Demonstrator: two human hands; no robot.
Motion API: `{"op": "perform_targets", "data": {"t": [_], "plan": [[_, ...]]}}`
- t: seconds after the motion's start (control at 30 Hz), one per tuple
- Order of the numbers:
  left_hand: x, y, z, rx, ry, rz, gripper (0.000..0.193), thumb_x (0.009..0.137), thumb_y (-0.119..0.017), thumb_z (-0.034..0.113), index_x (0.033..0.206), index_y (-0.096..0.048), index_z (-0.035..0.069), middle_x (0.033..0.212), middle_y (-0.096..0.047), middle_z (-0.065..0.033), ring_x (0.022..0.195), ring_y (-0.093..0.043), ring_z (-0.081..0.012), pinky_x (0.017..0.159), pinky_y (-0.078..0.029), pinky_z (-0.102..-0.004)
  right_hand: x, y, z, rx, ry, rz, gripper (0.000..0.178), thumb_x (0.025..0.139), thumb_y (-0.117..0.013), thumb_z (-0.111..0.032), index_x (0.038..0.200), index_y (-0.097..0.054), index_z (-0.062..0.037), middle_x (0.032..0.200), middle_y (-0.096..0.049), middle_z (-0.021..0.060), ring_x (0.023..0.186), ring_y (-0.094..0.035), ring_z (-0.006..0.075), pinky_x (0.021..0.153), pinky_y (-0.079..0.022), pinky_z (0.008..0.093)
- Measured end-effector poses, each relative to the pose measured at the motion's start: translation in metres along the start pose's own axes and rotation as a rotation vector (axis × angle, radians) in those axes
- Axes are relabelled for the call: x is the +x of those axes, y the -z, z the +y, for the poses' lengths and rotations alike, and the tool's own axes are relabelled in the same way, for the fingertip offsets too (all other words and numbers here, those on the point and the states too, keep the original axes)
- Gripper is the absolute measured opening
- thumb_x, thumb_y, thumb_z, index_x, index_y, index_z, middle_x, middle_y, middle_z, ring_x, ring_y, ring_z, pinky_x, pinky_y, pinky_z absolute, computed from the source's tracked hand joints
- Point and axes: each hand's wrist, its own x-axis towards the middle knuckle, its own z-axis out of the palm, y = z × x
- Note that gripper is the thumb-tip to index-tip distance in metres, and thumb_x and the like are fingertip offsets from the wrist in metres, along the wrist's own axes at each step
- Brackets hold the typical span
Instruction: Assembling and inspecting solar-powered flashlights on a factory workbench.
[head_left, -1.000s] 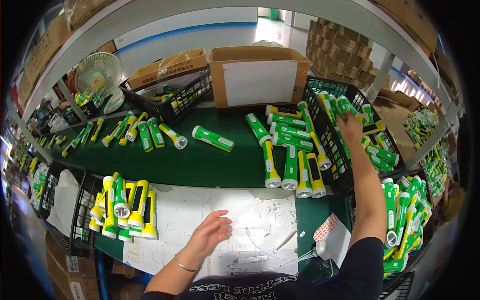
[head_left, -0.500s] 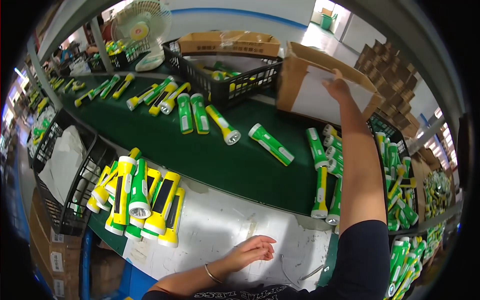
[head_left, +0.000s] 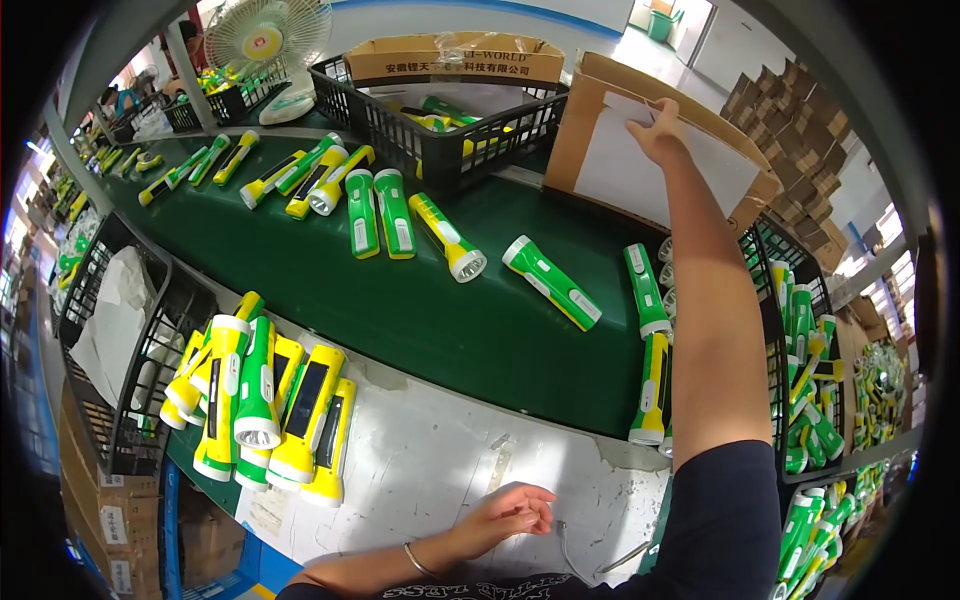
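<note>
Right hand [head_left: 660, 135]: arm stretched far out, fingers closed on the top edge of a white sheet [head_left: 650, 165] that stands inside the open cardboard box [head_left: 700, 130] at the far right edge of the green belt [head_left: 400, 300]. A second ago this hand was down among the torches in the black crate [head_left: 800, 330] to the right; half a second ago it was already at the box. So the reach has moved from crate to box, and the box, not the torches, now looks like the work in hand.

Left hand [head_left: 505, 515]: resting on the worn white tabletop [head_left: 420, 460] near its front edge, fingers loosely curled, holding nothing. It has barely moved over the second.

On the belt: one green-and-white torch [head_left: 552, 282] lies alone mid-belt; two more green ones [head_left: 378, 212] side by side further left, a yellow one [head_left: 448, 237] just beside them. At the tabletop's left corner, a stack of yellow and green torches [head_left: 260, 400]. Beyond the belt, a black basket [head_left: 440, 110] with more torches and a desk fan [head_left: 265, 35] at the far left.
</note>
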Motion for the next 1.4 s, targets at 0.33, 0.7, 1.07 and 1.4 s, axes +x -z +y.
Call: {"op": "perform_targets", "data": {"t": [0.33,0.7,1.07,1.4], "plan": [[0.0,-0.003,0.001,0.02,0.054,-0.025,0.036,0.09,-0.045,0.014,0.123,-0.038,0.002,0.103,-0.05,-0.0081,0.096,-0.051,-0.0151,0.09,-0.041,-0.0315,-0.002,0.015,0.032,-0.068,-0.031,0.004,0.065,0.075,-0.064,-0.032,0.126,-0.028,-0.0121,0.113,-0.055,0.0192,0.104,-0.053,0.0351,0.087,-0.042,0.0411],[0.001,-0.012,0.004,0.027,0.047,0.038,0.031,0.09,-0.043,0.01,0.12,-0.04,0.002,0.1,-0.05,-0.0078,0.094,-0.051,-0.016,0.086,-0.042,-0.0303,-0.213,0.055,0.055,-0.576,-0.145,-0.735,0.067,0.068,-0.065,-0.043,0.117,-0.044,-0.0037,0.104,-0.06,0.0145,0.094,-0.059,0.0315,0.079,-0.048,0.0399],[-0.013,-0.019,0.025,-0.607,0.111,-0.045,0.068,0.088,-0.032,0.054,0.126,-0.037,-0.002,0.118,-0.048,-0.0181,0.105,-0.049,-0.029,0.094,-0.038,-0.0428,-0.323,0.227,-0.029,0.601,-0.092,-0.893,0.029,0.073,-0.069,-0.025,0.094,-0.062,-0.0051,0.077,-0.059,0.0015,0.069,-0.053,0.0073,0.058,-0.043,0.0235],[-0.014,-0.074,-0.001,0.01,0.367,0.16,0.043,0.092,-0.038,0.037,0.121,-0.042,0.005,0.098,-0.057,-0.0113,0.078,-0.058,-0.017,0.069,-0.051,-0.0327,-0.435,0.183,-0.009,0.414,-0.216,-0.459,0.056,0.077,-0.059,-0.047,0.116,-0.048,-0.0092,0.089,-0.063,0.0155,0.083,-0.062,0.0281,0.072,-0.046,0.0355]]}}
